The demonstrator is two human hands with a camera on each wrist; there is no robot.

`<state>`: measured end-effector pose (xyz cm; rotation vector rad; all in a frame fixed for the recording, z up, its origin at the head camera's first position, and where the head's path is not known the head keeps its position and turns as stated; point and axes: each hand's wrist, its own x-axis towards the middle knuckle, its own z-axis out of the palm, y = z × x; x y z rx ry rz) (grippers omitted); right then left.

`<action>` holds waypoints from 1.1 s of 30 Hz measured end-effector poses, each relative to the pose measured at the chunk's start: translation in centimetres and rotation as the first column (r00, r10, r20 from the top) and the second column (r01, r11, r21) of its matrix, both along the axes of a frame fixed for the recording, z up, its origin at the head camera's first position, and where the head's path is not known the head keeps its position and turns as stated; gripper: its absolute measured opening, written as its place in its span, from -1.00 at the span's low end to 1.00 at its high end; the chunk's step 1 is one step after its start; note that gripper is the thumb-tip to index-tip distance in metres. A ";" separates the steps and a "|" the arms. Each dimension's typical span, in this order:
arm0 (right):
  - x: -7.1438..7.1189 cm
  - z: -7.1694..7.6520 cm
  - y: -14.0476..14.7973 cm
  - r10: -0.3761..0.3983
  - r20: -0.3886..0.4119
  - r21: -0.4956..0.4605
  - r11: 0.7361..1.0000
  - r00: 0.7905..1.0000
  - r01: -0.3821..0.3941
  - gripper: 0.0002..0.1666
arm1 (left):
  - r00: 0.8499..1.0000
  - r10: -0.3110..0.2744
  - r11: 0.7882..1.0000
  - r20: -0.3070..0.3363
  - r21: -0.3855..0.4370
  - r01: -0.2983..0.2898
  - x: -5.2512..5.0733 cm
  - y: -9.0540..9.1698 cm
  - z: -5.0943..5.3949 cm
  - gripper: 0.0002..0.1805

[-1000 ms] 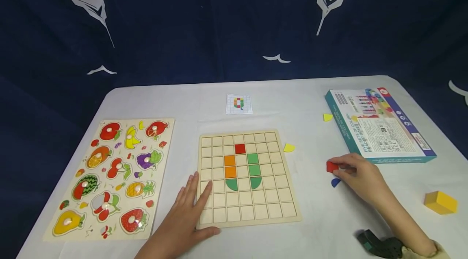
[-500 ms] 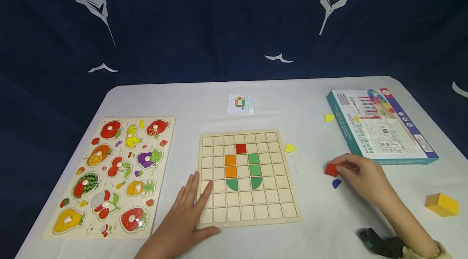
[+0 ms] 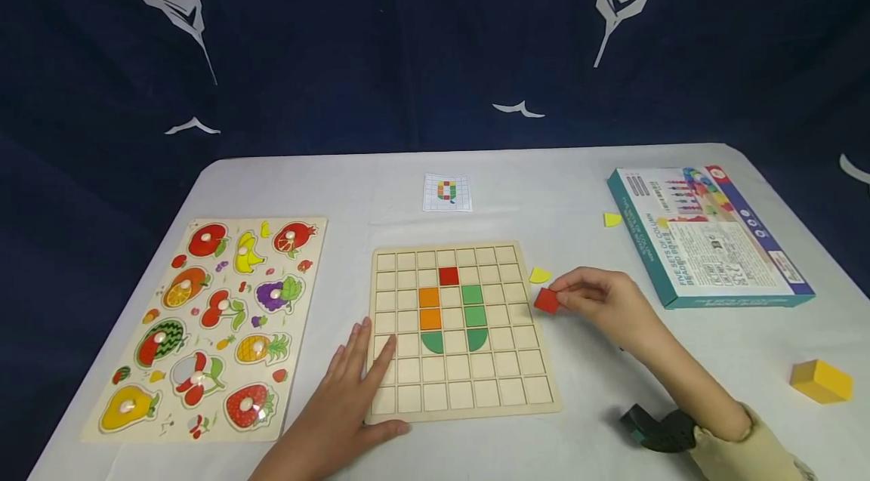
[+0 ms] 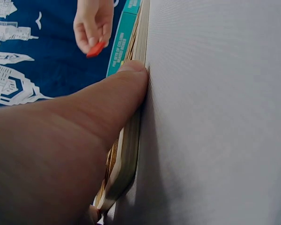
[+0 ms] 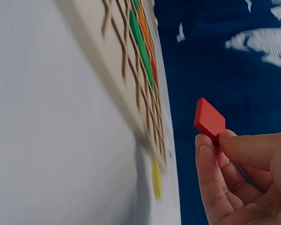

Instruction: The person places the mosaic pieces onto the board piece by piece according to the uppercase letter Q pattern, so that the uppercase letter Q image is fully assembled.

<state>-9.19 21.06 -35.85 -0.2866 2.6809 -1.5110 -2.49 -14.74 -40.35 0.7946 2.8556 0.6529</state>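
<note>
In the head view my right hand pinches a red square tile between thumb and fingers, by the right edge of a wooden grid board. The right wrist view shows that tile raised above the table. My left hand rests with spread fingers on the board's lower left corner, its thumb along the near edge. Set in the grid are a red square, two orange squares, two green squares and two green rounded pieces.
A yellow piece lies beside the board, another yellow piece near a teal-edged box. A pattern card lies behind the board. At left is a fruit puzzle board; at far right, a yellow block.
My right hand has carried the red square tile left, from beside the blue piece to the board's right edge. The blue piece is now mostly hidden by the arm. My left hand stays put.
</note>
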 end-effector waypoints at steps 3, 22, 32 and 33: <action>-0.3 -0.3 -2.3 0.063 0.064 -0.100 0.993 0.996 -0.057 -0.87 | 1.000 0.003 1.000 0.029 -0.014 -0.002 0.0 0.0 0.1 0.11; -1.0 -2.0 -9.6 0.299 -0.103 0.085 0.953 0.949 -0.291 -0.80 | 0.999 -0.002 1.000 0.047 -0.030 0.004 -0.2 0.1 0.1 0.11; -0.5 -2.2 -9.8 0.336 -0.135 0.196 0.931 0.932 -0.307 -0.80 | 0.998 0.008 1.000 0.056 -0.031 -0.006 -0.1 0.0 0.1 0.12; -0.5 -2.2 -9.8 0.338 -0.141 0.201 0.930 0.931 -0.307 -0.80 | 0.998 0.010 1.000 0.058 -0.029 -0.008 -0.1 0.0 0.1 0.12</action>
